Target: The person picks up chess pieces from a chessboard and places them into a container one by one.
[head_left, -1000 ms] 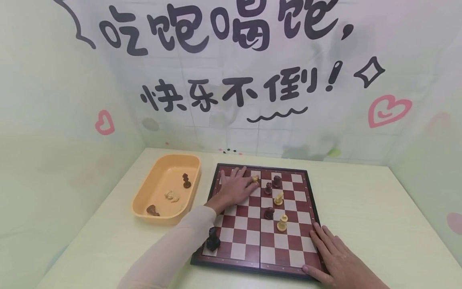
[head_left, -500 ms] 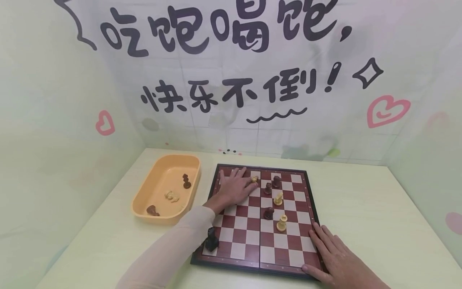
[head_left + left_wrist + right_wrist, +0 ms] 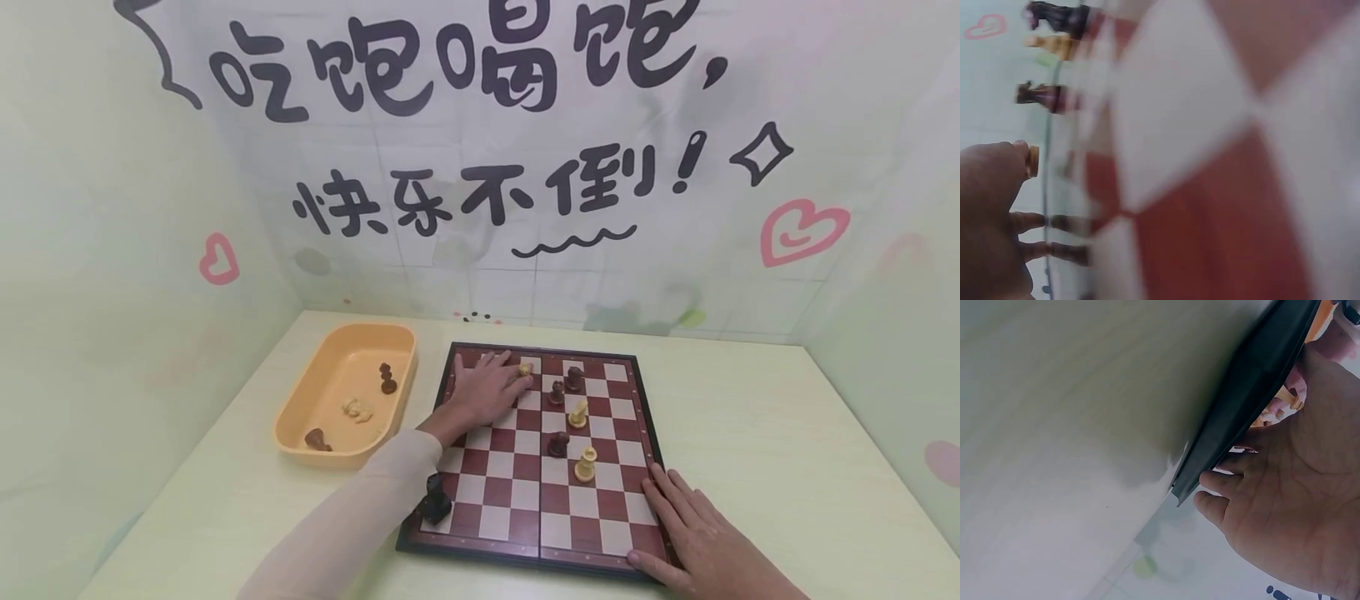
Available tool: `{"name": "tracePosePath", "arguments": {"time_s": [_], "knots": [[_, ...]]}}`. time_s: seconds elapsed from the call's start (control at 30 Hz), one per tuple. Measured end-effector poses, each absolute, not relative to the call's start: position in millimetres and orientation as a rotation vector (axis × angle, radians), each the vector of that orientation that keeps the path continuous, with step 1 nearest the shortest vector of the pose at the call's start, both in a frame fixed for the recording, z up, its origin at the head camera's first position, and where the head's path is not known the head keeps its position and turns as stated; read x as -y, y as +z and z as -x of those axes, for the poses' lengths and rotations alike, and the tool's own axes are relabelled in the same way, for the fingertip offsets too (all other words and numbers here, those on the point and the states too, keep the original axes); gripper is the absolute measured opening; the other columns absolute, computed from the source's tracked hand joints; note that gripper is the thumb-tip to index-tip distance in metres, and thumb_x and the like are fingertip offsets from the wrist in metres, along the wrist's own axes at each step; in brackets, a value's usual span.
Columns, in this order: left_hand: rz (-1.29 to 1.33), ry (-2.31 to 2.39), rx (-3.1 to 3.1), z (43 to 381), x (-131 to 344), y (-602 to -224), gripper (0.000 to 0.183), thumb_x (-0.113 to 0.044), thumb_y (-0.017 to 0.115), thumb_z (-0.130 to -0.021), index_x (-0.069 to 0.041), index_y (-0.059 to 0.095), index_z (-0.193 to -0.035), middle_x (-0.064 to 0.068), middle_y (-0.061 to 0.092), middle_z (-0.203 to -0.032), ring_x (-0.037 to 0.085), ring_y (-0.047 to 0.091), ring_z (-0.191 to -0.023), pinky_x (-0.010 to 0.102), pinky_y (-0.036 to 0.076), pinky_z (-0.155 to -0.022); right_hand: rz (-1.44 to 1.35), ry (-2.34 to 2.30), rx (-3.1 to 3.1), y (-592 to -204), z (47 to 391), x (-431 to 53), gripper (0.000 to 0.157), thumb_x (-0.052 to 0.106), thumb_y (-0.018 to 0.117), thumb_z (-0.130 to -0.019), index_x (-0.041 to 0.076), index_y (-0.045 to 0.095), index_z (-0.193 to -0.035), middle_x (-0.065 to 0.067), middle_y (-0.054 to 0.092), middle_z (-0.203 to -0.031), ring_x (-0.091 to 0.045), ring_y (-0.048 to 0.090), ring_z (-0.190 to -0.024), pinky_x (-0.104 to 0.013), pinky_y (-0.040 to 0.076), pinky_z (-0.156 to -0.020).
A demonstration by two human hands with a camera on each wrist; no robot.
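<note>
My left hand (image 3: 483,393) reaches over the far left part of the chessboard (image 3: 495,523), pinching a cream chess piece (image 3: 526,368) between thumb and index finger. In the left wrist view the piece's round base (image 3: 1034,161) pokes out past the fingers; the rest is hidden. The other fingers spread forward over the squares. At the board's near right edge, my right hand (image 3: 701,533) lies with fairly straight fingers along the dark rim. Between the hands stand two cream pieces, a knight (image 3: 577,414) and a bishop (image 3: 586,465), and several dark ones, including a knight (image 3: 558,443).
A yellow-orange tray (image 3: 292,417) left of the board holds a dark pawn-like piece (image 3: 387,379), a cream cluster (image 3: 357,408) and a brown piece (image 3: 317,439). A black camera (image 3: 435,500) sits by the left wrist. A printed curtain (image 3: 465,275) encloses the table.
The left hand has slid slightly to the left with the cream chess piece. The right hand and the other pieces stay where they were.
</note>
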State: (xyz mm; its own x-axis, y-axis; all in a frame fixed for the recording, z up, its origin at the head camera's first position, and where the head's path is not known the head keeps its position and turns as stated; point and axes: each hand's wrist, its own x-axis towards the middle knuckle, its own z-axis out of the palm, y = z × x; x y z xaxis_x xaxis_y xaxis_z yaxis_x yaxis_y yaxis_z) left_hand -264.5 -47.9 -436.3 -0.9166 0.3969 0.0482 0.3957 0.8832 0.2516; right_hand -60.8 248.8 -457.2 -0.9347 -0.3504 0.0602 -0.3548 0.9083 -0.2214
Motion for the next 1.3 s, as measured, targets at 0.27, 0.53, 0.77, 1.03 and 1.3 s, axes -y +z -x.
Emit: {"name": "tracePosePath", "arguments": {"time_s": [0.27, 0.53, 0.77, 1.03, 1.3], "knots": [[-0.640, 0.524, -3.021, 262.6, 48.4, -423.4, 0.054, -0.054, 0.036, -0.108, -0.021, 0.062, -0.143, 0.008, 0.042, -0.158, 0.033, 0.032, -0.147, 0.073, 0.004, -0.113, -0.555, 0.362, 3.079, -458.3, 60.1, -249.9, 0.096, 0.071, 0.061, -0.089, -0.003, 0.047, -0.148, -0.023, 0.038, -0.156, -0.044, 0.036, -0.141, -0.058, 0.038, -0.108], [-0.665, 0.484, -3.030, 260.1, 53.4, -426.0, 0.054, -0.053, 0.039, -0.107, -0.017, 0.062, -0.142, 0.006, 0.047, -0.154, 0.029, 0.036, -0.145, 0.072, 0.010, -0.114, -0.564, 0.344, 3.075, -457.6, 59.4, -248.9, 0.095, 0.069, 0.063, -0.089, -0.003, 0.046, -0.148, -0.024, 0.038, -0.156, -0.044, 0.036, -0.141, -0.058, 0.039, -0.107], [-0.694, 0.492, -3.032, 259.8, 56.8, -427.5, 0.055, -0.054, 0.039, -0.107, -0.018, 0.063, -0.141, 0.005, 0.048, -0.154, 0.029, 0.036, -0.145, 0.071, 0.009, -0.114, -0.581, 0.318, 3.026, -456.5, 58.5, -248.5, 0.094, 0.066, 0.066, -0.088, -0.003, 0.047, -0.148, -0.023, 0.040, -0.155, -0.043, 0.038, -0.140, -0.056, 0.042, -0.106], [-0.712, 0.540, -3.045, 258.4, 61.6, -425.4, 0.054, -0.053, 0.041, -0.107, -0.017, 0.064, -0.140, 0.006, 0.049, -0.153, 0.031, 0.037, -0.144, 0.071, 0.009, -0.114, -0.585, 0.309, 3.014, -456.6, 58.5, -248.4, 0.093, 0.066, 0.067, -0.088, -0.004, 0.048, -0.147, -0.023, 0.040, -0.155, -0.043, 0.039, -0.140, -0.055, 0.042, -0.106], [-0.727, 0.648, -3.051, 257.9, 64.7, -417.8, 0.048, -0.048, 0.044, -0.107, -0.016, 0.067, -0.135, 0.009, 0.049, -0.152, 0.033, 0.038, -0.143, 0.072, 0.007, -0.114, -0.571, 0.326, 3.033, -457.8, 59.9, -248.2, 0.095, 0.069, 0.064, -0.088, -0.003, 0.047, -0.148, -0.023, 0.039, -0.155, -0.043, 0.038, -0.140, -0.057, 0.041, -0.106]]}}
